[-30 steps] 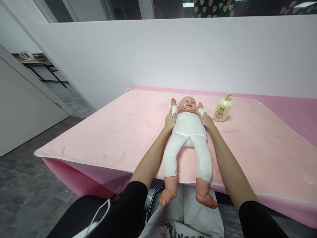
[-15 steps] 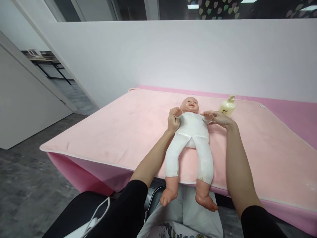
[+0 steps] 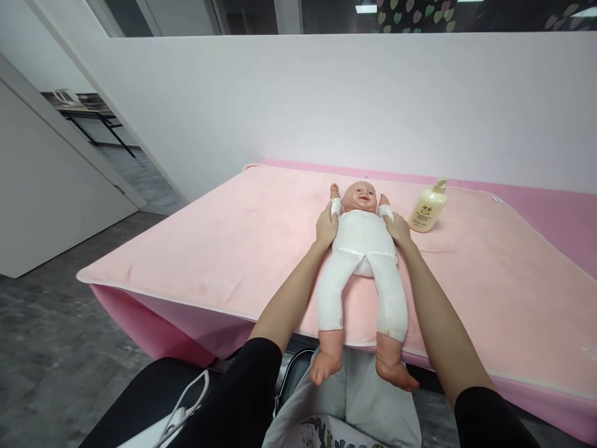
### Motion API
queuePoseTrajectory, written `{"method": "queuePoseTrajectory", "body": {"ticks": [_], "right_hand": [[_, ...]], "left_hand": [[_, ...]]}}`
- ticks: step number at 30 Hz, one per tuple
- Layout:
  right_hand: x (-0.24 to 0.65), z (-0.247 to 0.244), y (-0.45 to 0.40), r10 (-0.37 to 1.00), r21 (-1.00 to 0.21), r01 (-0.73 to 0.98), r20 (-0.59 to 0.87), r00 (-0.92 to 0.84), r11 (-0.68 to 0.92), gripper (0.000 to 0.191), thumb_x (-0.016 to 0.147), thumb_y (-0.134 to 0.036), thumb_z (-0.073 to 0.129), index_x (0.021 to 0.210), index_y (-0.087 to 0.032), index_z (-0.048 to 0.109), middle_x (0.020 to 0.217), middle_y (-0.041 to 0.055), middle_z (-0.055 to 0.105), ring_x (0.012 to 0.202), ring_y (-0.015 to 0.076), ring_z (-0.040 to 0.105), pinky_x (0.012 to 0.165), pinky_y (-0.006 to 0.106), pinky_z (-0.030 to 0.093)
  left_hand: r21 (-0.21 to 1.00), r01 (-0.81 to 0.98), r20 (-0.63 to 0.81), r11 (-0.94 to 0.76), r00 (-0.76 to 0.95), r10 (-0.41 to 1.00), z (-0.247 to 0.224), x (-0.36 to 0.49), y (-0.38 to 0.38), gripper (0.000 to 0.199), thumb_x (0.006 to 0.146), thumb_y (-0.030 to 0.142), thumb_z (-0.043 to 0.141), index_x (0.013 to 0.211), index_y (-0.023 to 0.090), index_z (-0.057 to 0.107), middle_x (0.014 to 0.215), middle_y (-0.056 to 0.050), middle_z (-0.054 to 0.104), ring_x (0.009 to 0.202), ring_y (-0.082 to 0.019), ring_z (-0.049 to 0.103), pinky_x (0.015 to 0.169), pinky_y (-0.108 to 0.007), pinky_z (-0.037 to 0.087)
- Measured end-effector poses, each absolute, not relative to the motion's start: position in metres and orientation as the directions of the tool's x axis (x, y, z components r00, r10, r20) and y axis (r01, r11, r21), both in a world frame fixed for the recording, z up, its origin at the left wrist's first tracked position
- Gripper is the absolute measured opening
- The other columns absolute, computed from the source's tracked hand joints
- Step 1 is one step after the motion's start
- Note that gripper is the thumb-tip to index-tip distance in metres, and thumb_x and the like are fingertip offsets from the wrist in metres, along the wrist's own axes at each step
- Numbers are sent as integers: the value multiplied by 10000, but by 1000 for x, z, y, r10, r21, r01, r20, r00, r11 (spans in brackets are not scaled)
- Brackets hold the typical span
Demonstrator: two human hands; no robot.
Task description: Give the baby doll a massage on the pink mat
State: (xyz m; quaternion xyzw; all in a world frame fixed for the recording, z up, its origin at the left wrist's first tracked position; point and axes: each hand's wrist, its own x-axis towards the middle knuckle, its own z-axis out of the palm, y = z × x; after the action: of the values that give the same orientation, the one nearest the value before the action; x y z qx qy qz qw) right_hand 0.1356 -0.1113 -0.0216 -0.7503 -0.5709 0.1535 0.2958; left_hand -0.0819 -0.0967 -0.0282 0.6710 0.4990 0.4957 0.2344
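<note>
A baby doll (image 3: 366,233) with a white cloth body lies on its back on the pink mat (image 3: 224,230). Its head points to the wall, and its bare feet hang over the front edge. My left hand (image 3: 327,225) is closed around the doll's arm at the left of the picture. Around the other arm, my right hand (image 3: 397,229) is closed as well. Both doll forearms point up beside the head. Just right of my right hand stands a pale yellow pump bottle (image 3: 425,210), apart from it.
Beneath the doll's feet, at the table's front edge, is a grey padded seat (image 3: 368,392) with a printed cloth. A white device with a cord (image 3: 175,423) lies at the lower left. A white wall (image 3: 326,99) rises behind the table.
Both doll arms have swung up toward the head. My right hand has moved left, closer to the doll, and the bottle shows more fully. The doll's legs have shifted slightly right.
</note>
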Motion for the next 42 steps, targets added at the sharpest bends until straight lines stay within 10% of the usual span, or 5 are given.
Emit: {"method": "queuePoseTrajectory", "body": {"ticks": [10, 18, 25, 35, 42], "right_hand": [[149, -2, -117, 967, -942, 321, -10, 253, -94, 291, 715, -300, 570, 973, -166, 584, 572, -4, 546, 424, 108, 440, 418, 233, 369], [175, 7, -130, 999, -996, 86, 33, 38, 29, 274, 483, -152, 688, 755, -158, 656, 818, 35, 638, 639, 105, 535, 512, 214, 418], [158, -15, -114, 961, -989, 92, 135, 242, 115, 287, 556, -385, 703, 713, -158, 621, 548, -31, 526, 447, 71, 411, 399, 204, 332], [146, -25, -106, 927, -792, 590, 90, 363, -154, 260, 695, -404, 570, 640, -151, 595, 519, -8, 502, 526, 121, 451, 481, 231, 295], [154, 1, -121, 981, -994, 75, -63, 181, -78, 245, 552, -192, 638, 790, -195, 579, 565, -48, 535, 454, 72, 426, 425, 191, 334]], "left_hand": [[919, 252, 378, -304, -335, 863, -37, -80, -94, 405, 749, 199, 477, 1149, 207, 413, 1023, -64, 577, 856, -187, 560, 735, -289, 411], [811, 227, 582, -540, -409, 702, -33, -75, -100, 289, 603, 30, 478, 623, 210, 251, 615, 48, 266, 561, -97, 306, 542, -225, 280], [830, 249, 558, -499, -348, 754, -35, -75, -97, 173, 694, 133, 497, 847, 212, 479, 875, -2, 556, 768, -134, 516, 716, -243, 398], [843, 496, 277, -209, -69, 958, -35, -84, -89, 321, 763, 281, 513, 1062, 211, 607, 1105, -80, 639, 1039, -283, 564, 902, -391, 388], [853, 253, 521, -457, -362, 773, -36, -78, -96, 351, 649, 110, 509, 983, 201, 453, 1020, -58, 561, 817, -168, 542, 713, -284, 425]]}}
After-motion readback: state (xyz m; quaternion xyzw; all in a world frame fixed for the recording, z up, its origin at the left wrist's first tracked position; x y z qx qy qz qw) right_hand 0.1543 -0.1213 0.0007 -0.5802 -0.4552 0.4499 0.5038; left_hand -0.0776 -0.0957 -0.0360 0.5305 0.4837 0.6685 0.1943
